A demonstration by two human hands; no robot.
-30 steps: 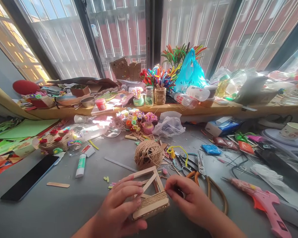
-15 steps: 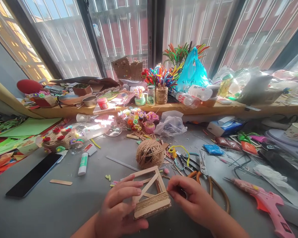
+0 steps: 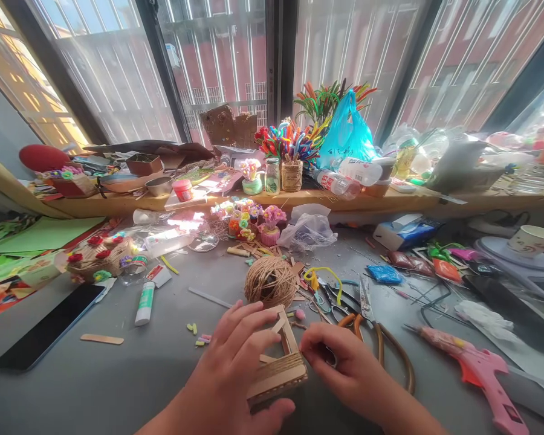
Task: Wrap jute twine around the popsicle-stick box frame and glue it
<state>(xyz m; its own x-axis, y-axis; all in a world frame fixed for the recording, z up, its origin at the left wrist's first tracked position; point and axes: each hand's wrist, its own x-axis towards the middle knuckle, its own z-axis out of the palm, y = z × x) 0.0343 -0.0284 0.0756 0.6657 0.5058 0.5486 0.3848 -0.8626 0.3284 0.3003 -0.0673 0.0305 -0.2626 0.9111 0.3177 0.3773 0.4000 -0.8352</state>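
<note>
A small frame of wooden craft sticks, with rows of twine wrapped along its near side, is held low in the middle. My left hand reaches across it from the left, fingers over the top and thumb below, covering much of the frame. At the frame's right corner, my right hand is closed in a pinch where the twine rows end; the fingertips hide most of what they grip. Just behind the frame sits a ball of jute twine.
Scissors and orange-handled pliers lie right of the ball. Farther right is a pink glue gun. On the left are a phone, a glue stick and a loose craft stick. Pompom flowers stand behind.
My left hand has moved up and to the right, farther over the frame, covering more of it. My right hand keeps its pinch at the corner. The whole view has shifted slightly.
</note>
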